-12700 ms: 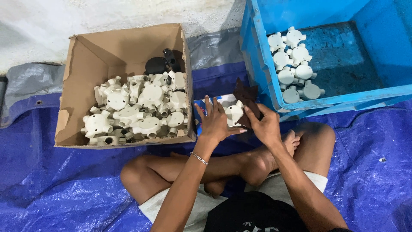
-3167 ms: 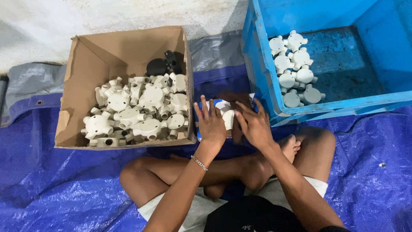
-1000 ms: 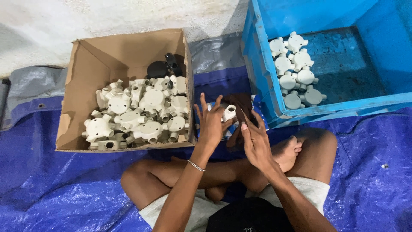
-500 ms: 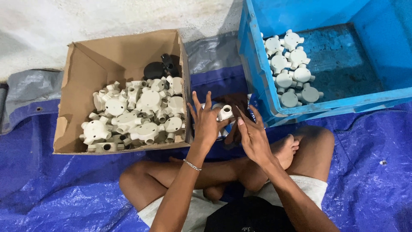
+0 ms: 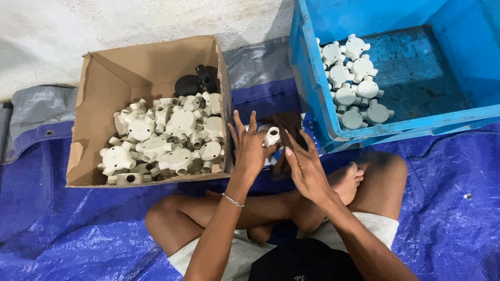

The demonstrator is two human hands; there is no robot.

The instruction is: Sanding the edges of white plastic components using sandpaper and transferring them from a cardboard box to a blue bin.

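**Hand and Fitting Position**

While you sit cross-legged on the blue tarp [image 5: 78, 234], your left hand [image 5: 250, 148] grips a white conduit fitting [image 5: 271, 136] between cardboard box [image 5: 104, 88] and blue crate [image 5: 312, 104]. Your right hand [image 5: 307, 166] hovers beside it, fingers extended, holding nothing.

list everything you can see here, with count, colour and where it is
cardboard box: one, brown, left on the tarp
white fittings in box: a heap, too many to count
black fittings: a few, box's back corner
blue crate: one, right
white fittings in crate: about nine, in rows near its left wall
tarp: one, blue, under everything
held fitting: one, white, between the hands
dark piece: one, brown, behind the hands
bracelet: one, silver, left wrist
left hand: holds the fitting
right hand: open, beside it
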